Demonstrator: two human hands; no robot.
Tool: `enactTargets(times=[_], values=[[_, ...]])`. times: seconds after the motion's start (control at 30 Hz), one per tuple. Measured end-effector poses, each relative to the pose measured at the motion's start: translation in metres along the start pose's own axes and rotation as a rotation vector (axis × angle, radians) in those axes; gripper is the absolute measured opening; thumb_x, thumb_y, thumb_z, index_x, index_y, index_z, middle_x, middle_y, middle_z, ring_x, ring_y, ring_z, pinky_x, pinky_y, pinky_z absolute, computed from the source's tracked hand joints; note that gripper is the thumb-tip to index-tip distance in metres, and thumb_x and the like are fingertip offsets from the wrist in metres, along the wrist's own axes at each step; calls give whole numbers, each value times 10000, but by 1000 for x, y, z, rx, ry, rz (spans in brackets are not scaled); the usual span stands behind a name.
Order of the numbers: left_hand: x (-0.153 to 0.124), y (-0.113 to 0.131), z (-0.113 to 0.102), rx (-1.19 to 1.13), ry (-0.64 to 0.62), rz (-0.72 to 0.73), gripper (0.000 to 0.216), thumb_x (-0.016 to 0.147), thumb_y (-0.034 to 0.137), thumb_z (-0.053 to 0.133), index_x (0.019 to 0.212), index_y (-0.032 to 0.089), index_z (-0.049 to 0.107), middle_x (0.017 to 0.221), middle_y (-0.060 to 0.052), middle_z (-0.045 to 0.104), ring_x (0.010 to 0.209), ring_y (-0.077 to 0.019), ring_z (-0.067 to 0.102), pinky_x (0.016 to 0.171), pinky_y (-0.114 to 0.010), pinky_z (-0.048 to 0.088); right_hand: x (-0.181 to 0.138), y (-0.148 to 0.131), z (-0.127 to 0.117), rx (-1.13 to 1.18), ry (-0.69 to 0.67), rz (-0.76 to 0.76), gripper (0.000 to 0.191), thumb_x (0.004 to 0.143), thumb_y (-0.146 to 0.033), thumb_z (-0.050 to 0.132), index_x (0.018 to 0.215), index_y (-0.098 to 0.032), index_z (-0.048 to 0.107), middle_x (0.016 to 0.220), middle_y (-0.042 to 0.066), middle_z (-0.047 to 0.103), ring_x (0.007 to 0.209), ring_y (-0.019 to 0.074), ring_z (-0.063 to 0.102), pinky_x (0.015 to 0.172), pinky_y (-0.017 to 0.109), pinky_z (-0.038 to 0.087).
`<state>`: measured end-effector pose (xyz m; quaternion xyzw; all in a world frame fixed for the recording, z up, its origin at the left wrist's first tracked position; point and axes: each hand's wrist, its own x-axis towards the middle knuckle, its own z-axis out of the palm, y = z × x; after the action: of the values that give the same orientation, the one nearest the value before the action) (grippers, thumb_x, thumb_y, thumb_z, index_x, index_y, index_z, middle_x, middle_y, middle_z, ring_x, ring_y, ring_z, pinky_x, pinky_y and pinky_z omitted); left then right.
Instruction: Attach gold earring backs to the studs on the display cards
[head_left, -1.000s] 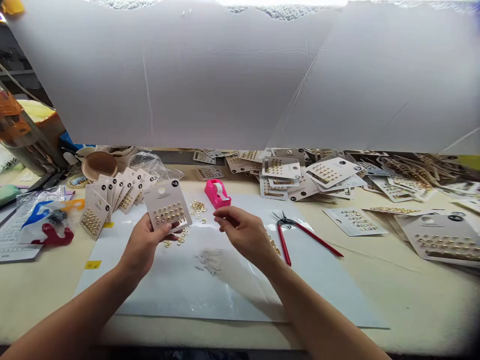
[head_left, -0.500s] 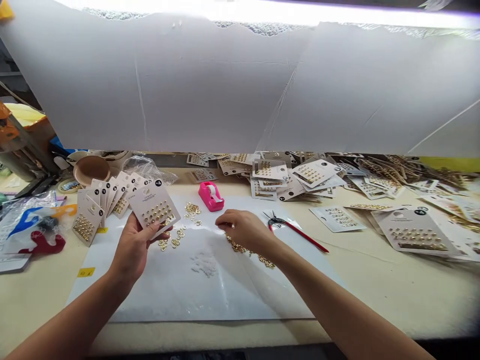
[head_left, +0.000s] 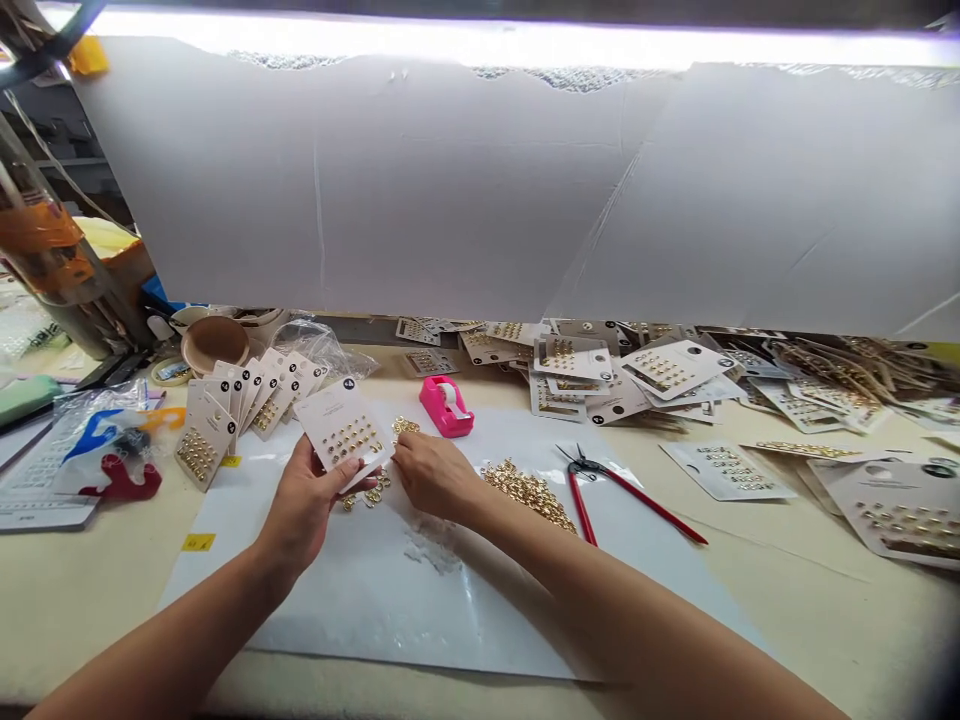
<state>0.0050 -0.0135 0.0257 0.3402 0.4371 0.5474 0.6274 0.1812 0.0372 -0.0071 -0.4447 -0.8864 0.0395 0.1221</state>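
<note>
My left hand (head_left: 311, 500) grips a white earring card (head_left: 330, 412) by its lower edge, thumb on the front. Rows of small gold earrings sit on that card, which tilts toward me. Close to the card's right edge is my right hand (head_left: 431, 475), its fingers pinched together; whatever they hold is hidden or too small to name. Under and beside the hands lie loose gold hoops (head_left: 367, 495). A heap of small gold pieces (head_left: 529, 490) lies right of my right wrist, and a patch of tiny clear pieces (head_left: 435, 545) lies below it.
A pink tape dispenser (head_left: 446, 408) stands behind my right hand. Red-handled pliers (head_left: 589, 485) lie open at the right. Filled cards (head_left: 202, 440) fan out at left, and a large pile of cards (head_left: 667, 370) covers the back right. A white panel (head_left: 480, 190) rises behind.
My right hand has moved left from the gold heap to beside the card's edge, uncovering the heap. My left hand still holds the card. The whole view has shifted slightly.
</note>
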Motion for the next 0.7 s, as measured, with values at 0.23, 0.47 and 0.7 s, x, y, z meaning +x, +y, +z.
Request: enactTargets(times=[0.23,0.47,0.7], values=[[-3,-3,-2,77,-26,-25,418,670,218,726,1042,158,543,987,-94,684,787,-212,656,661,-345,553,-30,-24,-33,405,403,120,84,809,-135,468,761,-186,514,673,4,532,568,114,490,527,231,396],[-10,-10,0,40,-126,25,403,711,217,712,1076,175,547,1077,-96,664,938,-240,629,791,-404,539,-28,-52,-15,483,524,73,90,782,-119,490,726,-189,488,668,-5,488,540,106,461,488,228,355],[-7,-14,-1,57,-119,41,386,710,206,716,1059,164,557,1025,-85,688,881,-215,643,772,-383,550,-29,-50,-8,320,567,43,91,790,-127,479,723,-188,478,655,-1,496,532,115,462,484,236,342]])
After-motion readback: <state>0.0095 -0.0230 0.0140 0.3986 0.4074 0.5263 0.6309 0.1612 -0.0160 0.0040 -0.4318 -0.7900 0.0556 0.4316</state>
